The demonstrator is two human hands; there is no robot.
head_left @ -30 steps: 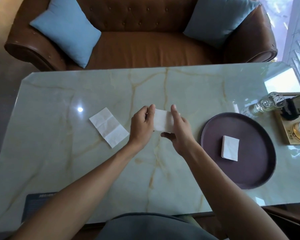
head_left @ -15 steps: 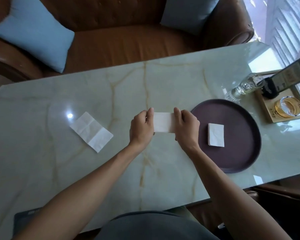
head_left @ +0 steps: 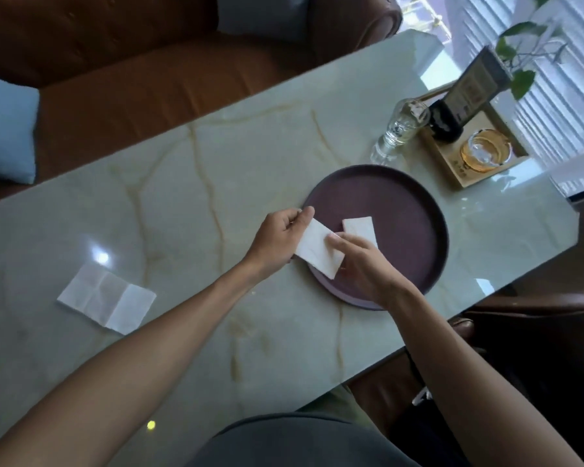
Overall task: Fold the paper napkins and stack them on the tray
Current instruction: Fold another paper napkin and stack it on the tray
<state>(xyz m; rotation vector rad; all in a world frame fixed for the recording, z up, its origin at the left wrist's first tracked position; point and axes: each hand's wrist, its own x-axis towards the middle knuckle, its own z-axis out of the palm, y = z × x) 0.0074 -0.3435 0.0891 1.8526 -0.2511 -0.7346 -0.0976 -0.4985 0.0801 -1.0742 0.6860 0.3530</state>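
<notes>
I see both my hands, left and right, pinching a folded white paper napkin over the glossy veined marble table, just left of the round matte purple tray.

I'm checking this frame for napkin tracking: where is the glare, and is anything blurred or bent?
Head view: a bright glare spot sits on the glossy marble table just above the unfolded white napkin; window light washes out the far right corner; the table edges bow from the wide-angle lens; the folded white napkin held by both hands over the round purple tray looks slightly soft.

Glass bottle, wooden box with perhaps an ashtray, brown sofa behind marble table.
</notes>
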